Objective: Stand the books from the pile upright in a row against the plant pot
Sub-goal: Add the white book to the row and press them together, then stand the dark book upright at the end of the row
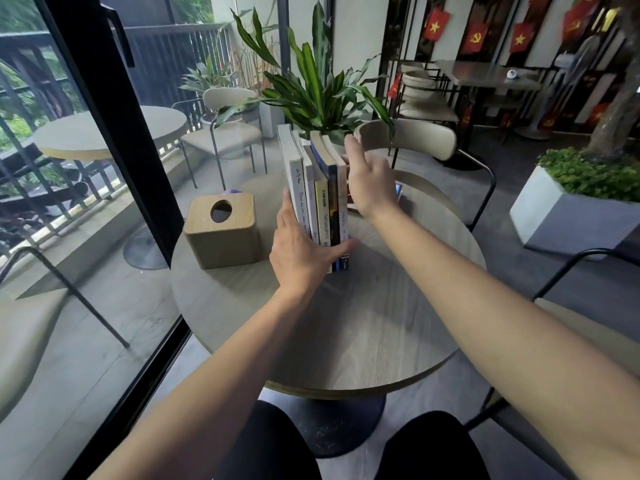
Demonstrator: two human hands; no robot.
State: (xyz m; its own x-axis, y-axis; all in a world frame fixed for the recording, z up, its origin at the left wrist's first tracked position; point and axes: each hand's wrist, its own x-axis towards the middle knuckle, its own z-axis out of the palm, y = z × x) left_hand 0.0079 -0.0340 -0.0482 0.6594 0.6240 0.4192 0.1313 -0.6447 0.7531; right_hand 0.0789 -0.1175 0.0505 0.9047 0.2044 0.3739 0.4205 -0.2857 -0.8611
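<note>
We see a round wooden table [346, 341] with a pale grey grain and a lighter rim. Toward its left edge stands a wooden tissue box [223, 233] with an oval opening on top. Near the middle, toward the far edge, a row of books [317, 188] stands upright, spines facing us. Just right of the row, something flat with red and blue [399, 192] lies on the table, mostly hidden.

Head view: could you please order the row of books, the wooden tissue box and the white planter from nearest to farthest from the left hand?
1. Row of books: touching the left hand.
2. Wooden tissue box: to its left.
3. White planter: far right, on the floor.
</note>
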